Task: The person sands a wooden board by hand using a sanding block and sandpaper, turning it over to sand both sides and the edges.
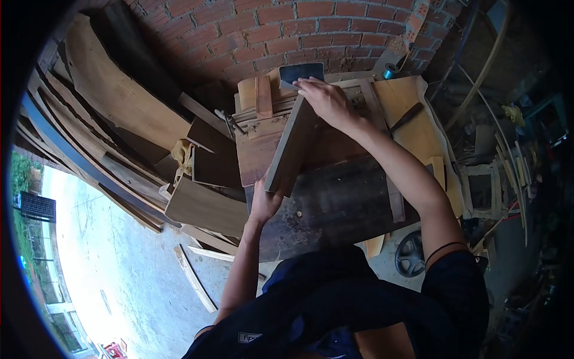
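Observation:
A long wooden board (291, 143) stands on edge, slanting across the workbench (335, 191). Its near end is gripped by my left hand (265, 202), with the fingers wrapped round it. At the far end, my right hand (327, 102) presses a dark sheet (301, 73), which looks like sandpaper, against the board's top edge. The fingers of that hand are bent over the sheet, and part of the sheet sticks up beyond them.
Curved planks (119, 90) lean in a stack at the left. A metal clamp (229, 121) is on the bench's left side. A dark-handled tool (406, 116) and a blue spool (390, 71) lie at the right and back. Behind rises a brick wall (269, 36).

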`<state>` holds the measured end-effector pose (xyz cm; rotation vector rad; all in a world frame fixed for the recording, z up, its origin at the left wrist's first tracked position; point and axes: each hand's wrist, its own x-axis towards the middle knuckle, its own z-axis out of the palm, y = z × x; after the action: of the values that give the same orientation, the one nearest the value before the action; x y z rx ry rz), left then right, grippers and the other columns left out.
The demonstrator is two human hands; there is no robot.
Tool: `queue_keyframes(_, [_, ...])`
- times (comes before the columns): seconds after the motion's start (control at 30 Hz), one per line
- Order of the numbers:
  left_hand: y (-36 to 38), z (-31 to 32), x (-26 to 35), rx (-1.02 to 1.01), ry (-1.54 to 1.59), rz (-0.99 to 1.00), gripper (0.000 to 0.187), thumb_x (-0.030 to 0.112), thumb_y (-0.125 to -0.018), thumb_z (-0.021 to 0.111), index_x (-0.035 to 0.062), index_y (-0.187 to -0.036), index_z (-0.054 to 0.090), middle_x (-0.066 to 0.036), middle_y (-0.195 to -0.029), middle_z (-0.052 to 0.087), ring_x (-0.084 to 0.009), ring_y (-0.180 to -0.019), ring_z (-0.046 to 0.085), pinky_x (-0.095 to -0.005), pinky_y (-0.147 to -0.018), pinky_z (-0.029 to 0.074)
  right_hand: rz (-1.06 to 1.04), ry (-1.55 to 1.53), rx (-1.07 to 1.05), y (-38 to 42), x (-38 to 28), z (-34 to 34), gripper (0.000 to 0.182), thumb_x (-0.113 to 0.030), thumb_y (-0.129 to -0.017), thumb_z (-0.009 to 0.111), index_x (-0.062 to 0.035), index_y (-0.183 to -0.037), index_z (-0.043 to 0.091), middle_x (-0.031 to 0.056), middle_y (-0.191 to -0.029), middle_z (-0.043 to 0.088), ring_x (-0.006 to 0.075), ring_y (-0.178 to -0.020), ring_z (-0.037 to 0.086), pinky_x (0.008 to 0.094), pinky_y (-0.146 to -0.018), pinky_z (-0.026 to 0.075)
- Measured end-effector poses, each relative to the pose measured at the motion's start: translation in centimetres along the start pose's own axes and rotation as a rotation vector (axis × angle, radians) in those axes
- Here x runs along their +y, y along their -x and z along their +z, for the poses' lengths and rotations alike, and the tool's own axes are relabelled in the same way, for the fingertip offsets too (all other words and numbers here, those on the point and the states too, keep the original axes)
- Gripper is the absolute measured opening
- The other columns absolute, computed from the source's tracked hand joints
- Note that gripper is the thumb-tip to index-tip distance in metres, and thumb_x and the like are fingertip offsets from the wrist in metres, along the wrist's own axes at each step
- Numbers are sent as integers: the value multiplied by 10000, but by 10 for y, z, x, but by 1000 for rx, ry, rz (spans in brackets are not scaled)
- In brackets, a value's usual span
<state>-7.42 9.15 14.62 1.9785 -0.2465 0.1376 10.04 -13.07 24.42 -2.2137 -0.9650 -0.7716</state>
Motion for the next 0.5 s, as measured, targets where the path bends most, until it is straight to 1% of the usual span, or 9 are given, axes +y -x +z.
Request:
queue_keyframes(0.07, [2,-1,2,-20,-12,-21,218,137,-946,654,-52,-1055,656,-187,-868,707,-226,-760,658,-385,-697,522,62,52,-38,-2,-3,1,189,-65,-934,622,17,-1093,685,184,-1116,722,347,-1045,699,407,-932,573])
queue_keyframes(0.13, [-2,-4,2,-28,-21,-31,221,131,-941,654,-48,-1069,656,-184,-877,709,-226,-763,660,-384,-705,526,-47,-51,-43,25,-42,15,200,-99,-961,621,-4,-1115,705,154,-1179,719,285,-1140,686,400,-1040,541])
queue_keyframes(0.2, [-1,-3,-6,-84,-32,-64,322,85,-876,649,-32,-1173,602,-253,-893,689,-439,-900,696,-422,-769,545,-218,-219,-130,52,-98,18,197,-127,-950,644,-36,-1105,723,132,-1190,723,262,-1157,683,412,-1062,529])
queue_keyframes(0.27, [9,10,-28,153,-197,297,336,70,-860,656,-40,-1170,587,-252,-903,662,-397,-931,691,-440,-812,528,-294,-273,-218,63,-126,8,203,-99,-908,696,-54,-1102,733,119,-1192,726,252,-1159,683,426,-1071,523])
queue_keyframes(0.33, [4,0,-15,-30,-83,22,294,85,-875,649,-40,-1138,608,-244,-863,670,-363,-856,703,-432,-777,534,-263,-301,-137,52,-92,20,206,-56,-895,705,-43,-1100,724,122,-1163,732,266,-1140,691,432,-1046,541])
queue_keyframes(0.37, [5,-3,-7,-35,-82,4,294,85,-875,649,-40,-1138,608,-244,-863,670,-363,-856,703,-432,-777,534,-181,-227,-89,36,-66,19,191,-53,-914,686,-27,-1101,713,135,-1152,731,275,-1114,700,425,-1016,558])
queue_keyframes(0.43, [-1,-6,8,-32,7,-144,190,59,-877,641,-48,-1033,663,-175,-855,700,-294,-843,695,-396,-770,535,56,-85,-25,7,-20,3,193,-68,-957,629,25,-1118,684,167,-1126,722,329,-1063,702,399,-919,580])
queue_keyframes(0.47, [0,-5,7,-32,7,-142,190,59,-877,641,-48,-1033,663,-175,-855,700,-294,-843,695,-396,-770,535,43,-34,49,-1,-4,2,151,-76,-943,626,41,-1033,662,217,-1066,713,356,-1000,700,419,-857,586])
queue_keyframes(0.5, [0,-4,6,6,8,-82,191,64,-861,635,-44,-1018,652,-199,-816,694,-342,-790,695,-407,-742,537,10,11,86,0,-6,6,149,-78,-942,623,37,-1028,666,217,-1062,714,351,-999,703,418,-858,585])
